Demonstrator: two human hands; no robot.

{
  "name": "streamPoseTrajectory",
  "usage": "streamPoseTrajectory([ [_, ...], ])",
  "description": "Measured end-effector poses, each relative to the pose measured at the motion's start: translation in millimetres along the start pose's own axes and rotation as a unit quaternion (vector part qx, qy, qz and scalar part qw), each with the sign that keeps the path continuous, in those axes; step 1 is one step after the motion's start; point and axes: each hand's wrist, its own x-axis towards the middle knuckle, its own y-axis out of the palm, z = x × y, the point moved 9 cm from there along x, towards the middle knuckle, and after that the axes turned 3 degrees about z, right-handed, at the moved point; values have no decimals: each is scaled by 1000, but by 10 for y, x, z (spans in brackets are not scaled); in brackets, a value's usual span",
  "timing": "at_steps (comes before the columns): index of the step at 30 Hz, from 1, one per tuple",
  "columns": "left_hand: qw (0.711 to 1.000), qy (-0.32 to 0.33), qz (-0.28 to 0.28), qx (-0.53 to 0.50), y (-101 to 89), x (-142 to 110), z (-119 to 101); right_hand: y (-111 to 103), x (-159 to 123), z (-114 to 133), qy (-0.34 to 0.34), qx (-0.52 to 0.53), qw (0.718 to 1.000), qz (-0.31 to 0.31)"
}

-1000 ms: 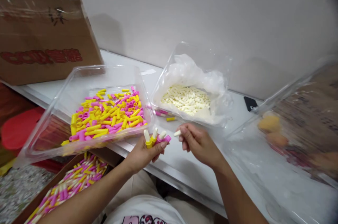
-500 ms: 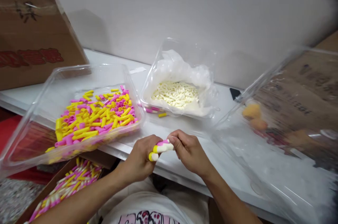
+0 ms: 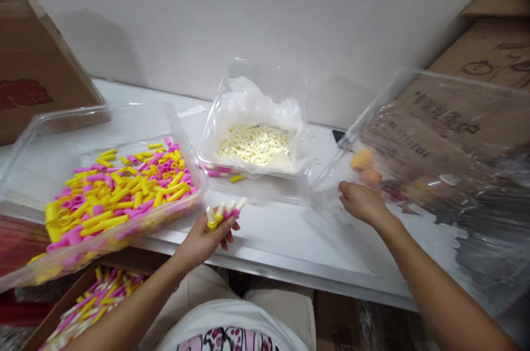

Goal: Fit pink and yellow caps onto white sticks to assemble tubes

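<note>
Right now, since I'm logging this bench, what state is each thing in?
Left hand, closed around held tubes.
Held tubes, white tips protruding.
Right hand, curled; any contents hidden.
Left clear bin, open, holding loose pink and yellow tubes.
Middle clear bin, open, film-lined, holding heaped white pieces.
Right clear bin, contents hard to make out.
Lower-left carton, open, holding pink, yellow and white sticks.

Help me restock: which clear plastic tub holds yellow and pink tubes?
The leftmost clear plastic tub. The middle tub holds small cream-coloured pieces; the rightmost tub, by the right hand, shows none.
</note>
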Motion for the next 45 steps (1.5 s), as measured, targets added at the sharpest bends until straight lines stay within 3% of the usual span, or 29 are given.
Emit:
streamPoseTrajectory([
  [3, 1000, -6, 10, -29, 69, 4, 20, 275, 172, -27, -29, -54, 996, 61],
  [7, 999, 10, 9, -32, 82, 33, 34, 280, 211, 61, -54, -55, 996, 55],
  [9, 999, 14, 15, -37, 70, 53, 56, 123, 169, 66, -51, -41, 998, 13],
  [12, 999, 18, 21, -45, 63, 83, 86, -330, -41, 155, -59, 103, 982, -146],
  [14, 998, 19, 21, -53, 77, 97, 100, -554, -268, 316, -95, 306, 923, -215],
  [16, 998, 24, 33, -54, 124, 96, 91, -610, -455, 625, -152, 513, 824, -185],
  [18, 997, 27, 48, -48, 170, 80, 63, -596, -606, 1029, -203, 634, 738, -112],
  [20, 997, 23, 57, -42, 188, 52, 24, -566, -716, 1358, -230, 683, 691, -58],
  [22, 997, 23, 71, -31, 194, 18, -45, -533, -771, 1546, -239, 700, 672, -32],
  [24, 995, 33, 90, -8, 199, -18, -148, -501, -794, 1637, -249, 698, 671, -15],
  [26, 993, 49, 109, 22, 206, -53, -262, -484, -822, 1684, -268, 673, 689, -2],
  [28, 989, 71, 113, 63, 196, -85, -367, -515, -872, 1697, -299, 612, 732, -17],
  [30, 978, 124, 106, 129, 188, -129, -488, -613, -962, 1709, -346, 517, 780, -73],
  [32, 948, 212, 96, 218, 215, -210, -629, -713, -1065, 1743, -389, 419, 809, -136],
  [34, 895, 303, 79, 317, 275, -314, -740, -745, -1092, 1781, -396, 377, 823, -152],
  [35, 864, 338, 69, 366, 310, -359, -772, -709, -1051, 1794, -378, 389, 831, -126],
  [37, 801, 385, 56, 455, 385, -409, -786, -490, -921, 1840, -311, 459, 832, 8],
  [39, 749, 410, 63, 517, 457, -409, -745, -164, -889, 1921, -237, 529, 794, 185],
  [40, 736, 413, 72, 532, 478, -389, -712, -51, -912, 1954, -217, 544, 774, 242],
  [41, 737, 408, 81, 533, 480, -356, -678, -8, -927, 1963, -215, 546, 768, 256],
  [42, 751, 397, 92, 520, 466, -313, -648, -34, -920, 1941, -229, 537, 780, 226],
  [45, 815, 356, 123, 441, 405, -202, -588, -344, -964, 1813, -309, 474, 825, 3],
])
